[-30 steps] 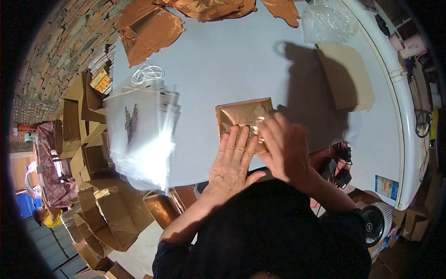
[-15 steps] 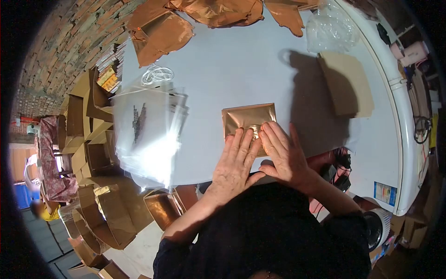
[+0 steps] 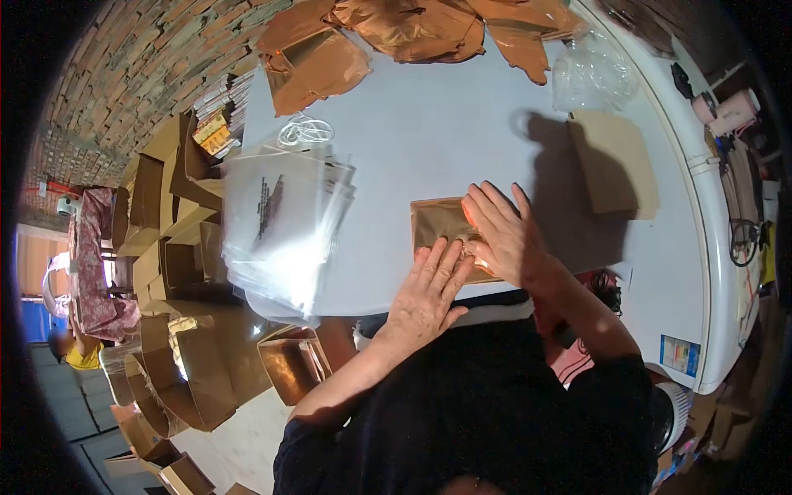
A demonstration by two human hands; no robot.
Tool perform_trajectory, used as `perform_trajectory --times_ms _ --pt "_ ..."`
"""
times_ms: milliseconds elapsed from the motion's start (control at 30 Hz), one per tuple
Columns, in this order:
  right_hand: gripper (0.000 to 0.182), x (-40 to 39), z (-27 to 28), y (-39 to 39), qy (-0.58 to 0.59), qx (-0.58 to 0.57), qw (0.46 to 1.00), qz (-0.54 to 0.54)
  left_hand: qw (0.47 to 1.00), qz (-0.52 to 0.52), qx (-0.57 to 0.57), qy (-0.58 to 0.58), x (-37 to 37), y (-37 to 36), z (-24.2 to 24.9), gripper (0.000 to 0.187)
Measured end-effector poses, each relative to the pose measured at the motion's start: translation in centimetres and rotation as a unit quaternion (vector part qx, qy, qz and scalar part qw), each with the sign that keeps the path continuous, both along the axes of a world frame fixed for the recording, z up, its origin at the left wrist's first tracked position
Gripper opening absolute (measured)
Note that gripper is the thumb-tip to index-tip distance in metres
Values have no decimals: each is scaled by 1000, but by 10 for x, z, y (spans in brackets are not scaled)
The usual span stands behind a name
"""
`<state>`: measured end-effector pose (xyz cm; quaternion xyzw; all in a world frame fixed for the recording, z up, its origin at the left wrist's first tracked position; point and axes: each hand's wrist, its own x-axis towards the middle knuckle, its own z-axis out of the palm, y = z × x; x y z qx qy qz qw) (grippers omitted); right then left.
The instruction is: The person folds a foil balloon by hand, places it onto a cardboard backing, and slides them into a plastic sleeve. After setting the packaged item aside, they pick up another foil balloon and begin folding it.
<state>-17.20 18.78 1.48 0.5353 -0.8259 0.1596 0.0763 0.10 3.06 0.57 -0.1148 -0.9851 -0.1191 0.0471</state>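
A flat, shiny copper-coloured foil packet [image 3: 439,218] lies on the pale table [image 3: 396,148] near its front edge. My left hand [image 3: 423,285] rests on the packet's lower part, fingers stretched out and pointing away from me. Over the packet's right side is my right hand [image 3: 505,235], tilted, its fingers straight and reaching past the packet's far edge. Both palms face down, and neither hand grips anything. Much of the packet's near and right part is hidden under the hands.
Clear plastic bags [image 3: 285,214] are stacked at left, with a coil of white cord [image 3: 305,130] behind. Copper foil sheets [image 3: 412,29] line the far edge. A brown cardboard sheet [image 3: 610,161] and clear plastic [image 3: 594,74] lie right. Open cartons [image 3: 194,363] crowd the left floor.
My right hand has slid forward and right across the packet, its fingers now beyond the far edge. The left hand stays on the lower part. The whole view has shifted slightly.
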Motion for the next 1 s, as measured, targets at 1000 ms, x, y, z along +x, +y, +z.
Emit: perform_trajectory --times_ms 1000 --pt "55 -51 -6 -8 17 15 989 145 993 10 -69 99 -8 -2 -32 59"
